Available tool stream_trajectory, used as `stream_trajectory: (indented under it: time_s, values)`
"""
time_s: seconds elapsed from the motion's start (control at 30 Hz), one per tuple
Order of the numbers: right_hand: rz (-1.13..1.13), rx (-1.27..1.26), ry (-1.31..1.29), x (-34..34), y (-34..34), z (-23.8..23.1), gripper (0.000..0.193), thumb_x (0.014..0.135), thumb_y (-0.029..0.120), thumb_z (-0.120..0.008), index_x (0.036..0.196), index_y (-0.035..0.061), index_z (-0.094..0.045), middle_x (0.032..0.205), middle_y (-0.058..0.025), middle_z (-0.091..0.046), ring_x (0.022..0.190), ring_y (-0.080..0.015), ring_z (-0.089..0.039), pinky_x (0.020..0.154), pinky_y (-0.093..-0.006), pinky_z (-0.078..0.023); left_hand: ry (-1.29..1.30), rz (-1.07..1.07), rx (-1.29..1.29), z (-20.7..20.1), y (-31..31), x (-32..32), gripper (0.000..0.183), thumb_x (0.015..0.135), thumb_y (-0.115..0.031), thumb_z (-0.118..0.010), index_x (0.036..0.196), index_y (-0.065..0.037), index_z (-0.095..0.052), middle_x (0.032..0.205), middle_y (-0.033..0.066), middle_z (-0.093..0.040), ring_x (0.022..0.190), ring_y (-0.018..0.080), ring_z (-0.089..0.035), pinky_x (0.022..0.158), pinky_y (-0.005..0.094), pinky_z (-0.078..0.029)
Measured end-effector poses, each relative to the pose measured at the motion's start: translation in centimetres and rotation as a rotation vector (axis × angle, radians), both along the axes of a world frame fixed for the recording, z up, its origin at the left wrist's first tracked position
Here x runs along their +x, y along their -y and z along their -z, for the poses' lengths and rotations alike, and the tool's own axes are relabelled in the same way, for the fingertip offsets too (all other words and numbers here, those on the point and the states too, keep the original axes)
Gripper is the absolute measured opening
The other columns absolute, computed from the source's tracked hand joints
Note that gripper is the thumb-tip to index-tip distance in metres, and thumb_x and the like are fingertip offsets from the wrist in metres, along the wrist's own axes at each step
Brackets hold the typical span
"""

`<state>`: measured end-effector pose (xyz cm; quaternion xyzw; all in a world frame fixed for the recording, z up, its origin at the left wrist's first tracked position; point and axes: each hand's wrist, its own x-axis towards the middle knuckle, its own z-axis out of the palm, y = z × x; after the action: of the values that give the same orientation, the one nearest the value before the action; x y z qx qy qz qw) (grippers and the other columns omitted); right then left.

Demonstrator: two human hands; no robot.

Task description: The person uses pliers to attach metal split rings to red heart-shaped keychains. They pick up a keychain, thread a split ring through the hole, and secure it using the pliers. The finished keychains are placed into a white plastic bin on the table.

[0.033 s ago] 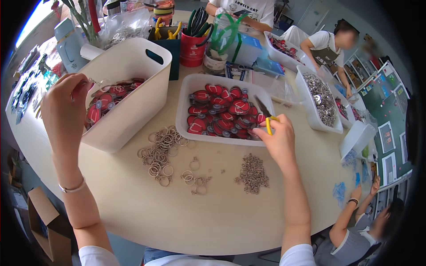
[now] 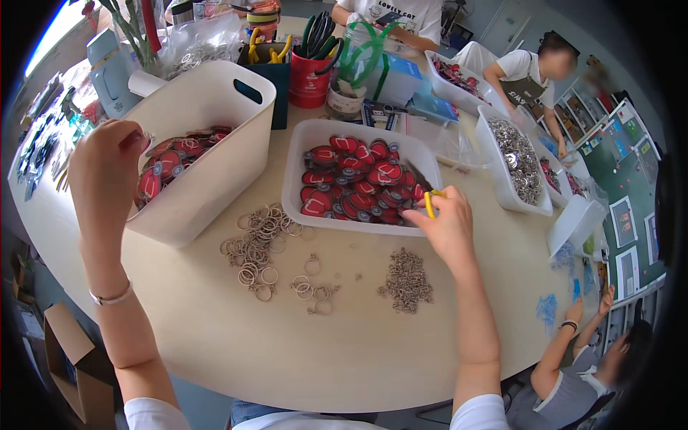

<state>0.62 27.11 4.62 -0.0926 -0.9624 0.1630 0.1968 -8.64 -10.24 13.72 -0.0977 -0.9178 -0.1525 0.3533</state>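
My left hand (image 2: pixel 106 159) is raised at the near left side of a tall white bin (image 2: pixel 208 183). Its fingers are closed on a red keychain, mostly hidden by the hand, with a small shiny bit at the fingertips. Red charms with metal rings (image 2: pixel 170 163) fill the bin's bottom. My right hand (image 2: pixel 448 223) holds yellow-handled pliers (image 2: pixel 430 203), their dark jaws pointing over a shallow white tray (image 2: pixel 292 188). Thumb and forefinger reach to the tray's near right rim. Red oval charms (image 2: pixel 358 175) lie heaped inside it.
Split rings (image 2: pixel 261 240) lie in a loose pile before the tray, with a heap of small metal links (image 2: pixel 407 281) to their right. Behind stand a red tool cup (image 2: pixel 310 84) and a jar (image 2: pixel 346 100). A tub of metal rings (image 2: pixel 514 161) stands right; co-workers sit around the table.
My right hand has shifted slightly left and the pliers have turned a little. The ring or chain hanging by my left fingertips shows less now. A co-worker at the back now shows a dark phone-like object.
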Motion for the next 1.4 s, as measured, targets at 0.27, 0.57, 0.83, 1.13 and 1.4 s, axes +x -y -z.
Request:
stream_trajectory:
  time_s: [0.27,0.57,0.83,1.13,1.4]
  values:
    - [-0.007,0.185,0.234,-0.8,-0.2,0.0,0.024,0.07,0.025,-0.078,0.075,0.0033,-0.067,0.093,-0.0095,-0.056,0.094,-0.0272,-0.053,0.081,-0.039,-0.041,0.401,0.146,-0.035,0.2,1.1,-2.7,0.03,0.067,-0.006,-0.073,0.097,-0.005,-0.069,0.093,0.0136,-0.064,0.08,0.0271,-0.061,0.075,0.0344,-0.048]
    - [0.007,0.03,-0.074,-0.4,-1.0,1.1,0.017,0.074,0.013,-0.074,0.079,-0.001,-0.066,0.088,-0.0099,-0.055,0.088,-0.027,-0.053,0.076,-0.0384,-0.043,0.465,0.963,0.378,5.1,-8.2,5.7,0.025,0.074,-0.002,-0.073,0.098,0.0,-0.066,0.08,0.0116,-0.065,0.068,0.0185,-0.063,0.06,0.0283,-0.051]
    - [-0.319,-0.626,0.093,2.3,3.3,-1.9,0.017,0.077,0.012,-0.075,0.081,-0.002,-0.066,0.083,-0.0028,-0.049,0.074,-0.0131,-0.049,0.066,-0.0273,-0.043,0.989,0.98,0.814,9.8,-10.8,6.9,0.031,0.089,-0.011,-0.064,0.114,0.006,-0.058,0.091,0.0064,-0.063,0.082,0.01,-0.06,0.069,0.0244,-0.052]
    - [-0.364,-0.637,0.123,3.2,6.3,-1.5,0.019,0.075,0.013,-0.078,0.078,-0.0014,-0.066,0.081,-0.0013,-0.045,0.072,-0.0124,-0.048,0.064,-0.026,-0.041,1.516,0.954,0.668,9.8,-10.3,7.0,0.017,0.09,-0.007,-0.061,0.102,0.005,-0.063,0.086,0.0041,-0.066,0.072,0.0067,-0.06,0.066,0.0226,-0.05]
    - [-0.138,-0.69,-0.136,1.2,3.0,0.9,0.019,0.082,0.014,-0.071,0.078,-0.0032,-0.064,0.08,-0.0015,-0.046,0.073,-0.0115,-0.047,0.064,-0.0272,-0.04,1.316,0.951,0.687,7.3,-8.5,4.7,0.014,0.089,-0.006,-0.061,0.098,0.005,-0.062,0.085,0.0043,-0.066,0.074,0.0072,-0.062,0.063,0.0207,-0.049]
